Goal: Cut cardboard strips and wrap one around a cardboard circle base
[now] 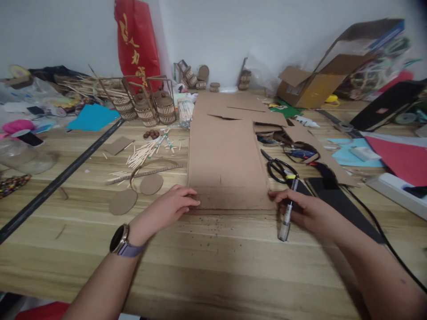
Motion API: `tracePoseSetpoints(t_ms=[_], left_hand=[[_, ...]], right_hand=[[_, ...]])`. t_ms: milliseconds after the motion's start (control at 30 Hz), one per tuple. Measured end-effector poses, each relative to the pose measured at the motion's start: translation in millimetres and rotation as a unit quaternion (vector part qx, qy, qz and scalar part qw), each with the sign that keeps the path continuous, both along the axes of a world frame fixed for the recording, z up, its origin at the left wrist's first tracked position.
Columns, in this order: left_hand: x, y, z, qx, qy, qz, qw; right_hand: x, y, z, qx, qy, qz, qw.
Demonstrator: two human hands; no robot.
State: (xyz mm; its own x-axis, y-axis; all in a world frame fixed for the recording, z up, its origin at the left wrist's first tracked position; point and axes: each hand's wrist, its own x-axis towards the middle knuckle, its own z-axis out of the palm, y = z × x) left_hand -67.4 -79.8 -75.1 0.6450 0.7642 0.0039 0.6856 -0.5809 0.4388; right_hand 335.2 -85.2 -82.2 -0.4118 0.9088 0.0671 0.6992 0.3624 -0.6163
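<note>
A large piece of brown cardboard (pixel 227 160) lies flat in front of me, its near edge running across the table. My left hand (pixel 178 202) rests at its left near corner with the fingers stretched out and touching the edge. At the right near corner is my right hand (pixel 302 206), its fingertips touching the cardboard. A clear-barrelled pen (pixel 287 220) is held in that hand, pointing down and towards me. Black-handled scissors (pixel 280 170) lie just beyond the right hand. Two cardboard discs (pixel 123 202) and a curved strip (pixel 153 171) lie left of the sheet.
Small wooden sticks (pixel 142 153) and a dish of brown beads (pixel 151 134) sit to the left. Behind them stand several small handled baskets (pixel 166 109). A black strip (pixel 66 175) crosses the left side. On the right are a glue gun (pixel 300 153) and a power strip (pixel 396 191).
</note>
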Motion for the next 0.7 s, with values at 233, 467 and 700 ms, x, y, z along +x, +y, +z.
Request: tracePoseSetpoints(t_ms=[233, 467, 700], left_hand=[[0.9, -1.1, 0.4, -0.003, 0.012, 0.0, 1.0], [26.1, -3.4, 15.2, 0.028, 0.074, 0.008, 0.997], [66.5, 15.8, 31.5, -0.042, 0.128, -0.078, 0.988]], right_hand=[[0.4, 0.3, -1.8, -0.002, -0.009, 0.005, 1.0], [0.6, 0.8, -3.8, -0.005, 0.008, 0.004, 1.0], [1.8, 1.2, -5.9, -0.007, 0.016, 0.009, 1.0]])
